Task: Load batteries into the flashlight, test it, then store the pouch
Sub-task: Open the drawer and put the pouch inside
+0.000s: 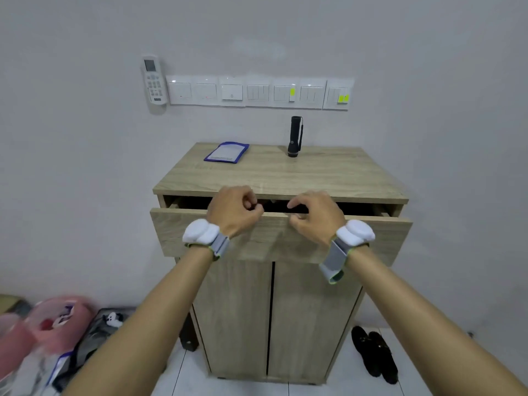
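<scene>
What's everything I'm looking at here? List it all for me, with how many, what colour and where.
cabinet: one, light wood, against the wall, centre
drawer: one, light wood, top of the cabinet, partly open
pouch: one, blue-edged with a clear front, flat on the cabinet top, back left
flashlight: one, black, standing head down on the cabinet top, back right
wall switches: a row of seven white plates, above the cabinet; two carry yellow-green stickers
remote control: one, white, mounted on the wall left of the switches
shoes: one pair, black, on the floor right of the cabinet
bags: several, pink and clear, floor at lower left, blurred
left hand: curled on the drawer's top edge, white wrist band
right hand: same edge, white wrist band
</scene>
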Demonstrator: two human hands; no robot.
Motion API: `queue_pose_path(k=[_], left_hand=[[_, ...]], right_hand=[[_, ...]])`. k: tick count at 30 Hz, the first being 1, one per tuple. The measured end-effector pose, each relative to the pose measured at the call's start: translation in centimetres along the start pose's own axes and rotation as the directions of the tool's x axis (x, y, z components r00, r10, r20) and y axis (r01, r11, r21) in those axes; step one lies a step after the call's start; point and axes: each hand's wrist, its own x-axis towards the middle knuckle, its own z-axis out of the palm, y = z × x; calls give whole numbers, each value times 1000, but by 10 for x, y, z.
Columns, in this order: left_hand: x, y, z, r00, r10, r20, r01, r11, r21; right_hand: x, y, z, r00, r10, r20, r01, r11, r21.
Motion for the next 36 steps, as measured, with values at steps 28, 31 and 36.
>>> queue_pose_path(k=[28,31,36], left_hand=[[76,17,-70,912,46,408,-59,998,20],[119,9,-55,974,10,227,-27,997,73],[154,-25,-17,975,-76,211,25,971,236]], right_hand=[[62,20,-47,993,-4,119,-3,998,59],[92,30,-31,984,135,116,-133,991,-27],[96,48,2,970,149,191,-92,956,-278]])
